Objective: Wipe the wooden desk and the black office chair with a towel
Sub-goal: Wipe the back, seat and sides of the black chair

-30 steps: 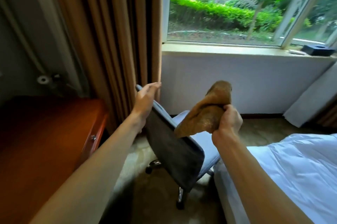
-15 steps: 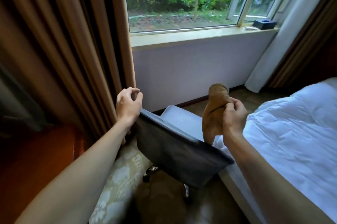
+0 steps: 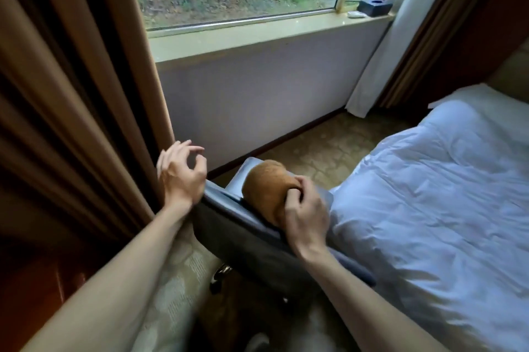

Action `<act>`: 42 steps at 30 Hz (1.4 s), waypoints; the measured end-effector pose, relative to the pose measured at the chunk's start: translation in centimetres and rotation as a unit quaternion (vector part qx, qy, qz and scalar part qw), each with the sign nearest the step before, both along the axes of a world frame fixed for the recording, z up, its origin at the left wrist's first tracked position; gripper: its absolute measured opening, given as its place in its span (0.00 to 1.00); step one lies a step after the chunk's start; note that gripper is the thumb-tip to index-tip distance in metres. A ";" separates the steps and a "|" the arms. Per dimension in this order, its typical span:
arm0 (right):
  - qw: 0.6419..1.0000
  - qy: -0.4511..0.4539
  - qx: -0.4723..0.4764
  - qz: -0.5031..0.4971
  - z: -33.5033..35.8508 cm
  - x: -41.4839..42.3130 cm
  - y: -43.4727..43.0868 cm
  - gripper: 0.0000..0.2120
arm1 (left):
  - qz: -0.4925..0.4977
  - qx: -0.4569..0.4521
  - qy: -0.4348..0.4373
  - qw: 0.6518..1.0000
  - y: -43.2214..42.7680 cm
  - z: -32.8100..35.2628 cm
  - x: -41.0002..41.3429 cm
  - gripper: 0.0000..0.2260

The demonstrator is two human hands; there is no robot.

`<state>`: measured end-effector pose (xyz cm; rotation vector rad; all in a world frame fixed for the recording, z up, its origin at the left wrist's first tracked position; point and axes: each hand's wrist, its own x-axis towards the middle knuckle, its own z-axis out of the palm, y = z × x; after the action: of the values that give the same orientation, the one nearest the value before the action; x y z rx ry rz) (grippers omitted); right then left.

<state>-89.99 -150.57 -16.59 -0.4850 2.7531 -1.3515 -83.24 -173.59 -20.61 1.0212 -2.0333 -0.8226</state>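
Ok, r hand (image 3: 306, 217) clamped round towel (image 3: 266, 191) on chair (image 3: 243, 240) back, mid-frame; l hand (image 3: 180, 177) loose, empty. Tip: brace chair w/ it, wipe long strokes.

Your right hand (image 3: 306, 214) covers the near end of the towel (image 3: 264, 188), so its full extent cannot be read. The backrest of the chair (image 3: 257, 251) hides most of the seat and base; one caster (image 3: 217, 277) shows, blurred. Whether your left hand (image 3: 180, 177) touches the chair's left corner cannot be told. The desk (image 3: 28, 308) is cut off at the near left edge, dark and smeared. The small white item (image 3: 356, 14) on the far sill (image 3: 257, 34) is too small to identify.
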 end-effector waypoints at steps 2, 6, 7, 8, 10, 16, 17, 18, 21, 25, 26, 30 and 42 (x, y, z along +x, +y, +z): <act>0.996 -0.053 0.059 0.041 -0.7 0.1 -3.9 0.10 | -0.001 0.001 -0.025 1.000 -3.5 -0.1 -0.5 0.18; 0.987 -0.100 0.069 0.101 -1.1 -1.3 -9.7 0.06 | -0.043 0.000 -0.107 0.993 -8.2 -0.6 -1.8 0.20; 0.986 -0.117 0.066 0.101 -0.9 -2.4 -10.7 0.07 | -0.064 0.001 -0.113 0.991 -8.9 -0.4 -2.6 0.20; 0.984 -0.135 0.065 0.100 -0.8 -3.7 -11.4 0.08 | -0.082 0.003 -0.117 0.990 -9.5 -0.1 -3.5 0.20; 0.980 -0.158 0.059 0.101 -0.9 -5.9 -12.6 0.09 | -0.113 -0.008 -0.129 0.985 -11.0 0.4 -5.1 0.20; 0.975 -0.174 0.088 0.112 -1.5 -8.9 -17.7 0.13 | -0.212 -0.081 -0.154 0.962 -16.6 0.3 -8.5 0.19; 0.976 -0.165 0.096 0.109 -1.2 -9.5 -18.5 0.14 | -0.239 -0.109 -0.155 0.952 -17.5 0.2 -9.4 0.19; 0.977 -0.158 0.103 0.102 -0.7 -10.0 -19.2 0.16 | -0.269 -0.135 -0.161 0.940 -18.6 0.1 -10.2 0.19; 0.979 -0.137 0.141 0.050 0.5 -11.5 -19.3 0.15 | -0.338 -0.170 -0.187 0.907 -21.3 0.1 -12.5 0.20; 0.971 -0.132 0.191 -0.066 2.4 -12.5 -16.1 0.16 | -0.400 -0.186 -0.243 0.864 -23.5 0.7 -15.5 0.20; 0.968 -0.136 0.194 -0.088 2.8 -12.3 -14.8 0.16 | -0.421 -0.192 -0.250 0.851 -23.7 0.8 -16.1 0.20; 0.954 -0.163 0.238 -0.084 3.5 -11.3 -11.2 0.14 | -0.455 -0.201 -0.225 0.838 -24.1 1.3 -17.7 0.19; 0.918 -0.211 0.327 0.071 4.1 -4.7 -13.3 0.46 | -0.529 -0.244 -0.216 0.784 -25.3 1.8 -19.6 0.21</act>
<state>-94.64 -163.85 -12.46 -0.2905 2.5174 -0.3770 -102.87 -198.88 -18.76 -0.3816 -3.0076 -0.4876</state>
